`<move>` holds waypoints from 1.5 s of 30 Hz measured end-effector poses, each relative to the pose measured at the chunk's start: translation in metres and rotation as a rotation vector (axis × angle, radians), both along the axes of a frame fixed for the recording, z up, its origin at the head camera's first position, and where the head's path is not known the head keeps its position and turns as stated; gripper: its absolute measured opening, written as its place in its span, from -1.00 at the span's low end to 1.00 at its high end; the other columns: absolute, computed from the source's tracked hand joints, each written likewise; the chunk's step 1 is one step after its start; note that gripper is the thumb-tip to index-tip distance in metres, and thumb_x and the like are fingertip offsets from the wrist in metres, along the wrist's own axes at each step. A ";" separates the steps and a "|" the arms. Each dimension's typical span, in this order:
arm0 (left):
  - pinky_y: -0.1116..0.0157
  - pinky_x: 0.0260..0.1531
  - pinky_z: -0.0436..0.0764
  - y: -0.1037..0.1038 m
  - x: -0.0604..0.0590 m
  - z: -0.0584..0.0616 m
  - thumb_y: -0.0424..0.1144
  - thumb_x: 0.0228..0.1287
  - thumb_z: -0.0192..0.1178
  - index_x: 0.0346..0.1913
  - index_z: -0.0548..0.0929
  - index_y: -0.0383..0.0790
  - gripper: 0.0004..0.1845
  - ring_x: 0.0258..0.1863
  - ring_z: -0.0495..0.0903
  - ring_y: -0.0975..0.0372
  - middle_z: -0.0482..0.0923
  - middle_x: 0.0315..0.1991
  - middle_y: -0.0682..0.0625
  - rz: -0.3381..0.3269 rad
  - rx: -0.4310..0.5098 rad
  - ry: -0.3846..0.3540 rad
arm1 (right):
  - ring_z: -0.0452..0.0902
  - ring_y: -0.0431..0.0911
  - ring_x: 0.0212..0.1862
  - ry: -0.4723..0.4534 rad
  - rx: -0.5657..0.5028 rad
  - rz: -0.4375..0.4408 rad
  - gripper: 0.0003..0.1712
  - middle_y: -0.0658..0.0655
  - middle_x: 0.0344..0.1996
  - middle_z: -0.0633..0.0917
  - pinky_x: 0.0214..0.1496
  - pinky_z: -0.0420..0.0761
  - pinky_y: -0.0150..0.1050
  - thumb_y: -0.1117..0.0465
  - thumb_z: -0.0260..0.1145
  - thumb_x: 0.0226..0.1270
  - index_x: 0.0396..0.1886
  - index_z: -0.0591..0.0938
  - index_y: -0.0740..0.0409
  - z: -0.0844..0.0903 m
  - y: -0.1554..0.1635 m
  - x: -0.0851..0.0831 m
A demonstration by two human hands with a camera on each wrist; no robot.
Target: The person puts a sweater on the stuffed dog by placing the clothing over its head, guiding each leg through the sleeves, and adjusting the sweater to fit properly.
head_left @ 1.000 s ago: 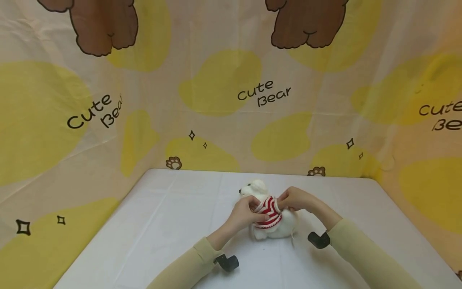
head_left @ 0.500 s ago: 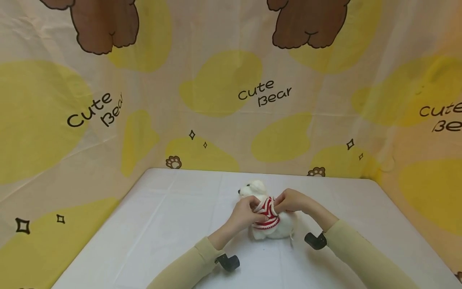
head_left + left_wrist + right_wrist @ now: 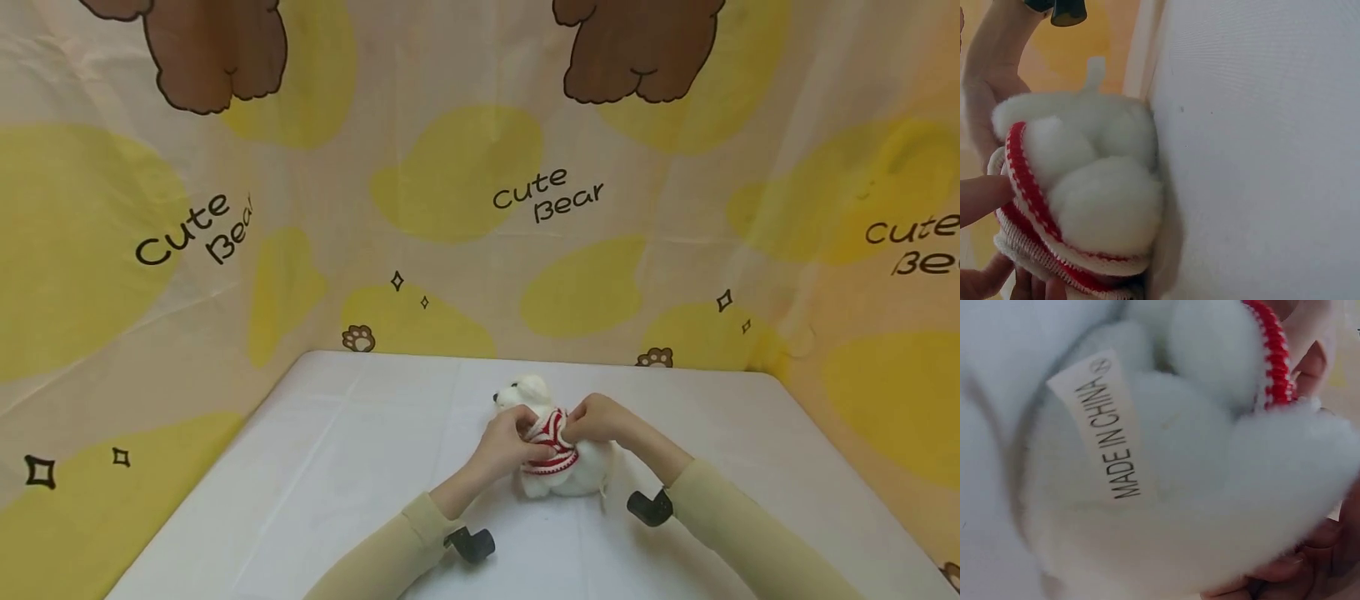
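Observation:
A white plush dog [image 3: 590, 473] sits on the table, its head toward the far left. Round its body is a red and white striped knitted sweater [image 3: 553, 431]. My left hand [image 3: 504, 440] grips the sweater's near side, thumb over the stripes. On the sweater's other edge, toward the toy's back, my right hand [image 3: 597, 417] pinches the knit. The left wrist view shows the sweater's hem [image 3: 1030, 187] lying across the fluffy legs [image 3: 1110, 203]. In the right wrist view a printed tag [image 3: 1107, 431] hangs off the plush; the right fingers [image 3: 1291, 569] are partly hidden behind it.
The white table [image 3: 360, 467] runs back to a cloth backdrop [image 3: 450, 183] with yellow patches and bear drawings. A dark wrist-worn piece [image 3: 472, 545] sits by the left cuff, another dark piece [image 3: 651, 507] by the right cuff.
My right hand has shifted a little left, drawing the sweater's edge toward the toy's front, so the knit bunches more. My left hand has stayed almost in place.

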State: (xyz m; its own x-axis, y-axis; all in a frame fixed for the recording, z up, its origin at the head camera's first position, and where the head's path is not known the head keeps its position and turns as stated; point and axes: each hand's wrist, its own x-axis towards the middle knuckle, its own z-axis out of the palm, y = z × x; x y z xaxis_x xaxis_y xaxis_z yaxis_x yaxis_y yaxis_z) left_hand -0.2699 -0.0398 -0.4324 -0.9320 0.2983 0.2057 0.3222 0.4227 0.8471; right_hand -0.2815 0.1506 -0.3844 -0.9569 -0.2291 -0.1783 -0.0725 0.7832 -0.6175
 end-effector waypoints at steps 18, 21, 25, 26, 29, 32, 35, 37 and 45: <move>0.54 -0.45 0.51 0.003 0.015 0.006 -0.44 -0.05 0.36 -0.45 0.67 -0.21 -0.90 -0.50 0.44 0.48 0.59 -0.52 0.04 -0.390 -0.072 0.251 | 0.21 -0.27 -0.62 -0.219 -0.255 -0.129 -0.73 -0.11 -0.75 0.34 -0.55 0.28 -0.43 0.08 0.32 0.18 -0.53 0.64 0.20 0.000 0.014 -0.011; 0.58 -0.45 0.48 0.000 0.013 0.007 -0.41 -0.07 0.37 -0.47 0.67 -0.17 -0.90 -0.51 0.41 0.53 0.55 -0.54 0.14 -0.444 -0.170 0.231 | 0.18 -0.26 -0.63 -0.216 -0.242 -0.131 -0.74 -0.10 -0.76 0.30 -0.57 0.24 -0.43 0.07 0.32 0.16 -0.54 0.65 0.18 0.000 0.015 -0.012; 0.59 -0.45 0.47 -0.006 0.009 0.011 -0.37 -0.08 0.40 -0.48 0.67 -0.13 -0.89 -0.51 0.39 0.54 0.51 -0.54 0.21 -0.487 -0.270 0.241 | 0.18 -0.25 -0.62 -0.217 -0.274 -0.130 -0.78 -0.09 -0.75 0.31 -0.57 0.23 -0.42 0.11 0.32 0.10 -0.61 0.60 0.13 -0.003 0.015 -0.012; 0.60 -0.45 0.47 -0.007 0.008 0.012 -0.38 -0.09 0.41 -0.48 0.67 -0.13 -0.88 -0.51 0.39 0.54 0.50 -0.54 0.22 -0.498 -0.290 0.245 | 0.19 -0.25 -0.62 -0.224 -0.290 -0.130 -0.78 -0.09 -0.74 0.32 -0.57 0.24 -0.41 0.12 0.31 0.10 -0.64 0.58 0.12 -0.004 0.015 -0.011; 0.59 -0.48 0.46 -0.011 0.005 0.011 -0.41 -0.12 0.40 -0.51 0.66 -0.14 -0.86 -0.53 0.37 0.53 0.48 -0.57 0.21 -0.522 -0.311 0.241 | 0.22 -0.25 -0.60 -0.228 -0.336 -0.122 -0.81 -0.09 -0.73 0.35 -0.55 0.27 -0.42 0.17 0.30 0.07 -0.66 0.57 0.11 -0.006 0.015 -0.010; 0.59 -0.47 0.45 -0.013 0.002 0.009 -0.43 -0.13 0.38 -0.50 0.65 -0.13 -0.85 -0.51 0.37 0.53 0.47 -0.56 0.20 -0.533 -0.306 0.242 | 0.26 -0.26 -0.56 -0.194 -0.334 -0.097 -0.89 -0.09 -0.68 0.41 -0.53 0.32 -0.43 0.22 0.30 0.03 -0.59 0.62 0.16 -0.005 0.015 -0.007; 0.58 -0.45 0.47 -0.015 0.001 0.004 -0.43 -0.09 0.37 -0.48 0.65 -0.15 -0.87 -0.50 0.38 0.52 0.49 -0.54 0.18 -0.540 -0.258 0.212 | 0.28 -0.24 -0.53 -0.151 -0.274 -0.057 -0.89 -0.07 -0.59 0.49 -0.51 0.33 -0.41 0.24 0.33 0.01 -0.45 0.68 0.19 -0.002 0.015 -0.005; 0.56 -0.44 0.48 -0.016 0.001 0.002 -0.43 -0.06 0.36 -0.46 0.65 -0.16 -0.87 -0.49 0.40 0.52 0.50 -0.53 0.17 -0.542 -0.221 0.176 | 0.30 -0.23 -0.50 -0.136 -0.223 -0.019 -0.84 -0.06 -0.53 0.53 -0.49 0.35 -0.39 0.22 0.36 0.02 -0.37 0.70 0.18 0.001 0.014 -0.004; 0.51 -0.37 0.50 -0.016 0.000 0.001 -0.47 0.03 0.31 -0.40 0.63 -0.20 -0.88 -0.45 0.45 0.47 0.55 -0.48 0.10 -0.535 -0.081 0.043 | 0.20 -0.26 -0.59 -0.081 -0.090 0.114 -0.94 -0.12 -0.70 0.39 -0.54 0.21 -0.41 0.21 0.36 0.03 -0.54 0.64 0.08 0.008 0.009 -0.001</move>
